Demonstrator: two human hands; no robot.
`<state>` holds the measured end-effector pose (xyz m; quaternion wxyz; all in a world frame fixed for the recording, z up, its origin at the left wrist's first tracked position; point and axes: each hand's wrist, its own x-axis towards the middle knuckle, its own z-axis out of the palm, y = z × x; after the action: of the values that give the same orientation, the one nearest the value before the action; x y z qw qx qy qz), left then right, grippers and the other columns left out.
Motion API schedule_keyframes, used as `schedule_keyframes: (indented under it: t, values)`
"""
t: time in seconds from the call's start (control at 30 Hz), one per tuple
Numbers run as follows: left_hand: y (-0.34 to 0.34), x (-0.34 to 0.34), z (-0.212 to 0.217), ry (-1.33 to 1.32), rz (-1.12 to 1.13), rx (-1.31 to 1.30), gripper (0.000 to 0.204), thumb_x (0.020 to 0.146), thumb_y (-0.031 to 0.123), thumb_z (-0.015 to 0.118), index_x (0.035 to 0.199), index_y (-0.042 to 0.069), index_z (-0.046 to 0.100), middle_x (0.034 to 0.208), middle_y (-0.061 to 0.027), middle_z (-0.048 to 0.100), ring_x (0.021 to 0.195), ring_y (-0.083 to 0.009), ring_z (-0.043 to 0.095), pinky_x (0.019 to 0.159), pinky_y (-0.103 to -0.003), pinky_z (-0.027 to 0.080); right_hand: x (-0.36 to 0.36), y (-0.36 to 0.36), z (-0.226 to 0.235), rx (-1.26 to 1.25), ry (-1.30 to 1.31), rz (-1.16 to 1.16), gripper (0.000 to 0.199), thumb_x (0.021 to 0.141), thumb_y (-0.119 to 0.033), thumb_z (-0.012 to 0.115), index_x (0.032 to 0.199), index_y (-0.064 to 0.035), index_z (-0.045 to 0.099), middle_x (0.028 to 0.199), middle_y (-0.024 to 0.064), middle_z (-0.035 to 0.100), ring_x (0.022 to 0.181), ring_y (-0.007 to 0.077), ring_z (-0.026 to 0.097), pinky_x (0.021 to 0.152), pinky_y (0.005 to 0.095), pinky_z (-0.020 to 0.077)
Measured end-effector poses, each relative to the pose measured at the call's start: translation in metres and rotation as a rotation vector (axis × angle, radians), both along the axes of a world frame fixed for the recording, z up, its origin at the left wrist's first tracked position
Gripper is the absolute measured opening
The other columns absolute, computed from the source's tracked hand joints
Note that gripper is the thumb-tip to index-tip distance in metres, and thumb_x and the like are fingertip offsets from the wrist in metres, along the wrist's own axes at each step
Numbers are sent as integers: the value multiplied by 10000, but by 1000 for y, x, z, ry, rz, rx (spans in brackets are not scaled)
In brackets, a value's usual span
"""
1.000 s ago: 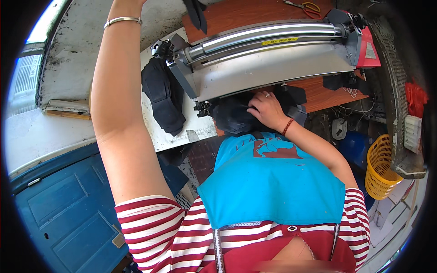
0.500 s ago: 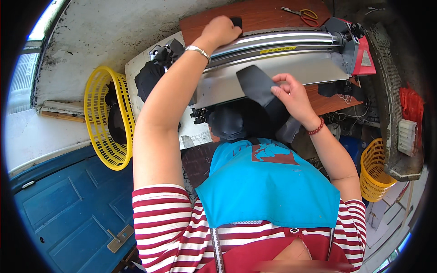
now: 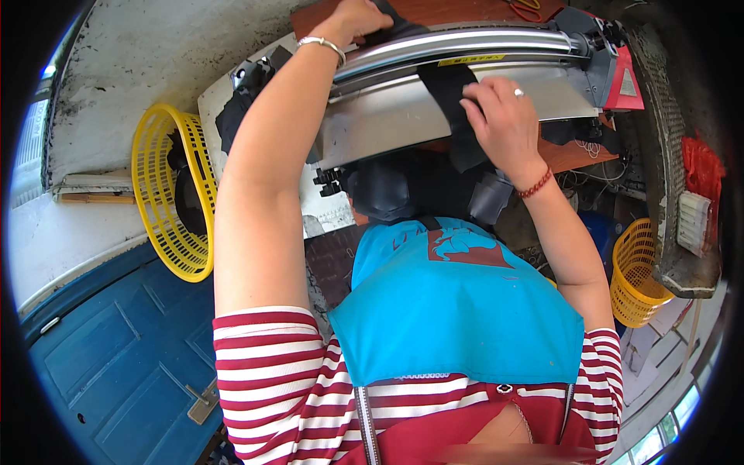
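Note:
Beyond the metal roller (image 3: 465,45) of a machine, my left hand (image 3: 358,18) grips a limp black leather-like piece (image 3: 399,29) lying at the roller's far side. On the near side, a second black piece (image 3: 448,93) spans the sloping metal plate (image 3: 380,116). Its far end meets the roller and its near end hangs over the plate's front edge. My right hand (image 3: 505,124), fingers bent, pinches this piece at its right edge; the fingertips partly cover the contact. Dark, glossy pieces (image 3: 380,192) lie in front of my blue apron (image 3: 457,318).
The machine's red end housing (image 3: 620,85) stands at the right. Yellow baskets are at the left (image 3: 205,201) and lower right (image 3: 635,298); the left one holds dark pieces. Yellow-and-red-handled scissors (image 3: 527,9) lie on the brown board behind. Loose cables (image 3: 593,182) hang at the right.
My right hand has moved up toward the roller, bringing its black piece from above the plate to the roller. My left hand has shifted farther back and left, and more of its black piece shows.

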<state>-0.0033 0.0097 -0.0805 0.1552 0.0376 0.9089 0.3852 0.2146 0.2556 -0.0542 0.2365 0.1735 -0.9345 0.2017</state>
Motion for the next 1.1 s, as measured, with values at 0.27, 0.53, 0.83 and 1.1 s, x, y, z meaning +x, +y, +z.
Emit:
schedule_keyframes:
  t: [0.27, 0.53, 0.83, 1.1]
  values:
    - [4, 0, 118, 24, 320, 317, 117, 878, 143, 638, 865, 28, 621, 810, -103, 596, 666, -237, 599, 537, -416, 525, 70, -47, -101, 62, -360, 365, 210, 839, -249, 779, 941, -84, 700, 1059, 90, 660, 1026, 301, 639, 847, 439, 508]
    - [-49, 10, 173, 178, 310, 397, 78, 900, 128, 620, 873, 73, 571, 765, -48, 545, 604, -195, 548, 473, -347, 452, 72, -72, -119, 103, -524, 451, 264, 819, -209, 787, 1022, -93, 665, 1075, 91, 650, 1071, 313, 614, 901, 466, 477]
    - [-46, 23, 173, 634, 310, 344, 369, 926, -46, 489, 1204, 58, 709, 752, -97, 625, 506, -149, 539, 393, -318, 430, 67, -41, -29, -546, -533, 693, 198, 871, -69, 745, 1059, -62, 682, 1004, 114, 705, 885, 318, 698, 759, 371, 577]
    - [4, 28, 39, 430, -180, -199, 233, 820, 251, 662, 939, 114, 808, 1012, -106, 777, 933, -331, 733, 863, -432, 565, 8, -3, -25, -862, -797, 166, 179, 964, -107, 687, 1084, 21, 720, 941, 39, 734, 860, 82, 660, 765, 243, 530]
